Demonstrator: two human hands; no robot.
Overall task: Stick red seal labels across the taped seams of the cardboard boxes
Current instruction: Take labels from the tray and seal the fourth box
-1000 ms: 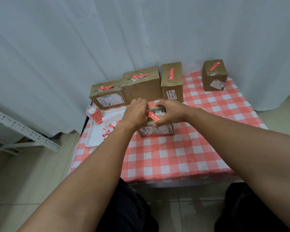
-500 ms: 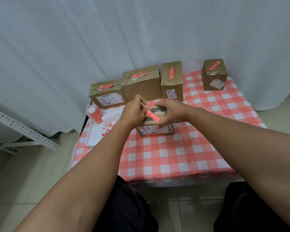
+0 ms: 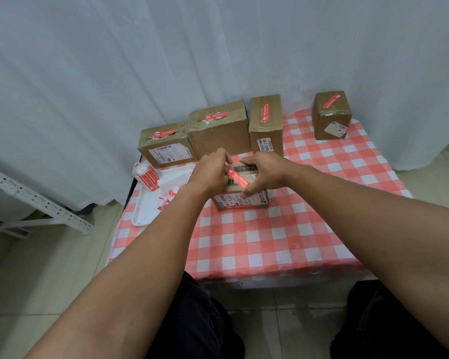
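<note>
A small table under a red-and-white checked cloth (image 3: 257, 242) stands against a pale grey-white curtain (image 3: 140, 60), on beige floor tiles (image 3: 36, 268). A white metal rack (image 3: 24, 195) sits off to the left. Four brown cardboard boxes (image 3: 219, 133) line the back edge, each carrying a red seal. A white plastic tray (image 3: 145, 213) holds a roll of red labels (image 3: 147, 177) and peeled scraps. Near the middle lies a low brown cardboard box (image 3: 241, 200). Above it, the left hand (image 3: 208, 174) pinches one end of a long red seal label (image 3: 237, 178); the right hand (image 3: 265, 173) pinches the other end, over the box's taped top.
</note>
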